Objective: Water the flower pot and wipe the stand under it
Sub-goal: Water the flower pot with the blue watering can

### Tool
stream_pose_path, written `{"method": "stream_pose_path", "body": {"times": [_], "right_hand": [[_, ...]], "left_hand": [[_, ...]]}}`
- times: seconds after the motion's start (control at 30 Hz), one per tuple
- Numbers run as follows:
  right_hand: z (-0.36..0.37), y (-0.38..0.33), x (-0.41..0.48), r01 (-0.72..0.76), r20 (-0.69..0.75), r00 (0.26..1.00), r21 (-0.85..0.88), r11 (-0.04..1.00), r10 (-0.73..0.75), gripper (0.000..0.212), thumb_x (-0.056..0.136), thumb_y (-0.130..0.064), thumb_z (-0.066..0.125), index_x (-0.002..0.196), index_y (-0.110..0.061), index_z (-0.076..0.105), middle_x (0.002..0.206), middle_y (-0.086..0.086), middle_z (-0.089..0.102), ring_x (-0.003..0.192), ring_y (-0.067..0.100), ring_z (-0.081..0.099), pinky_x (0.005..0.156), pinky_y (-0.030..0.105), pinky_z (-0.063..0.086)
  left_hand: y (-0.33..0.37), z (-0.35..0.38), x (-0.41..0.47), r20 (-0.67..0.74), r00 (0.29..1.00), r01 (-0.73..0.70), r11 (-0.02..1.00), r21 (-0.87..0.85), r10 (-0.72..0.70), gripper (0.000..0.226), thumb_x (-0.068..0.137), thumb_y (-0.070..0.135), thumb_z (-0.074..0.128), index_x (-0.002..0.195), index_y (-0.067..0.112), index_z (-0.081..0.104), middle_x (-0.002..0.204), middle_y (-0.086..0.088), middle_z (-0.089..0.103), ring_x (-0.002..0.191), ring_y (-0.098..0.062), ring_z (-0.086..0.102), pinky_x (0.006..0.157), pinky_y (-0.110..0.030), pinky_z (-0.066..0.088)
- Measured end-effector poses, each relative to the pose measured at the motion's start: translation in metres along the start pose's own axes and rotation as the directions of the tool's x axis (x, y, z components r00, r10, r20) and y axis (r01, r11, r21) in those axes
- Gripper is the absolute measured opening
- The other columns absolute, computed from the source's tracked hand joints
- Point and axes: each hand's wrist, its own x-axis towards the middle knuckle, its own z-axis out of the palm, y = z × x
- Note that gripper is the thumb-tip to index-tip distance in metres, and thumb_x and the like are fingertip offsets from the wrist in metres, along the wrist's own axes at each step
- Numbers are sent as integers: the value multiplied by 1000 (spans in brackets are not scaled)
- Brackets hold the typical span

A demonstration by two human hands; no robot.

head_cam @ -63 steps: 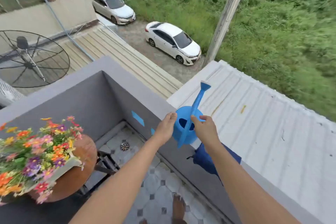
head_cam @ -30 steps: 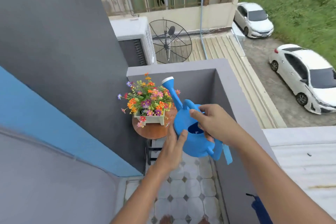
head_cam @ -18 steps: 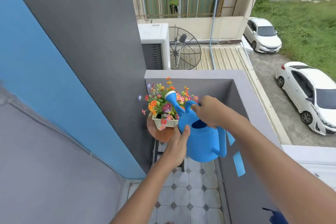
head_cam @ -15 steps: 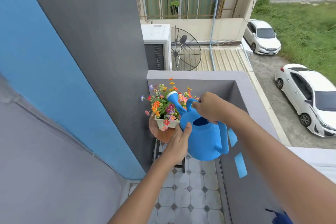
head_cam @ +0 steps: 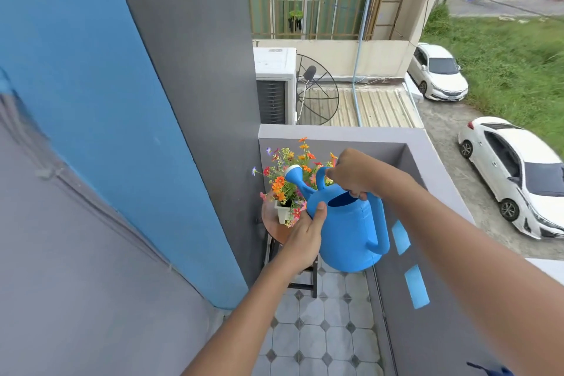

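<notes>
A blue watering can (head_cam: 351, 232) hangs in the air over the balcony corner, its spout head (head_cam: 293, 172) among the flowers. My right hand (head_cam: 351, 174) grips the can's top handle. My left hand (head_cam: 305, 235) presses flat against the can's left side and underside. The white flower pot (head_cam: 283, 213) full of orange, red and purple flowers (head_cam: 290, 174) stands on a round brown stand (head_cam: 273, 227), partly hidden behind my left hand and the can.
A grey parapet wall (head_cam: 427, 168) bounds the narrow balcony on the right and far side; a blue-and-grey wall (head_cam: 152, 131) closes the left. The tiled floor (head_cam: 320, 330) runs below. A blue cloth (head_cam: 488, 371) shows at the bottom right edge.
I have turned from the parapet toward the corner, carrying the can with both hands. Over the last half second the spout has come in over the flowers.
</notes>
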Motion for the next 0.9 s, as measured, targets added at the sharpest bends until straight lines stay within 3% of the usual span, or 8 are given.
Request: {"method": "stream_pose_path", "body": {"times": [0.1,0.27,0.4,0.53,0.6,0.7,0.8,0.9], "right_hand": [[1,-2,4,2,-6,1000,-4,1000,-2,35,99,-17,44,71,1,54,44,15,58,30,23,52,43,23,41],[-5,1,2,11,-4,1000,-30,999,-12,30,102,-20,42,83,0,53,51,18,55,29,22,47,43,22,36],[-15,11,1,19,-32,999,-31,999,-20,28,101,-21,45,88,0,58,55,11,54,37,20,49,43,23,38],[-28,25,-3,-6,-75,997,-28,1000,4,36,101,-22,48,70,-5,50,57,10,52,43,21,48,44,24,40],[-32,35,-7,-62,-79,995,-33,998,59,34,102,-22,46,73,-4,49,52,13,52,34,21,47,42,23,37],[-37,49,-9,-131,-77,989,-54,990,126,34,102,-23,44,77,-1,52,50,15,53,29,21,46,43,22,37],[-41,62,-10,-169,-78,983,-64,984,164,37,103,-25,43,84,2,61,54,15,57,35,22,50,44,24,39],[-43,71,-11,-163,-92,983,-50,985,158,35,103,-23,44,79,-1,58,59,15,59,42,25,53,45,24,40]], "left_hand": [[4,-6,1,-18,1000,-17,999,27,18,74,91,74,27,147,26,34,123,13,52,104,8,49,101,-36,44],[10,-6,8,-4,1000,-14,999,48,14,90,77,88,27,141,25,40,127,4,58,113,-10,56,100,-37,45],[13,6,16,5,1000,9,1000,29,-9,97,66,96,33,135,30,44,124,4,61,116,-17,59,99,-52,50],[28,19,15,62,998,-24,998,61,20,79,83,82,31,135,23,45,127,-1,58,115,-16,56,98,-43,46],[31,27,17,86,996,-29,996,87,22,73,88,77,31,132,21,47,124,-3,58,113,-18,55,92,-41,45],[33,41,20,121,992,-33,994,105,20,83,82,82,31,137,21,43,128,-1,56,118,-20,54,97,-43,45],[32,54,23,149,989,-39,993,116,22,85,81,83,30,136,20,44,126,-2,55,115,-16,54,99,-45,46],[34,60,24,198,980,-49,992,115,25,85,81,84,29,139,24,43,133,0,54,118,-14,52,102,-43,43]]}}
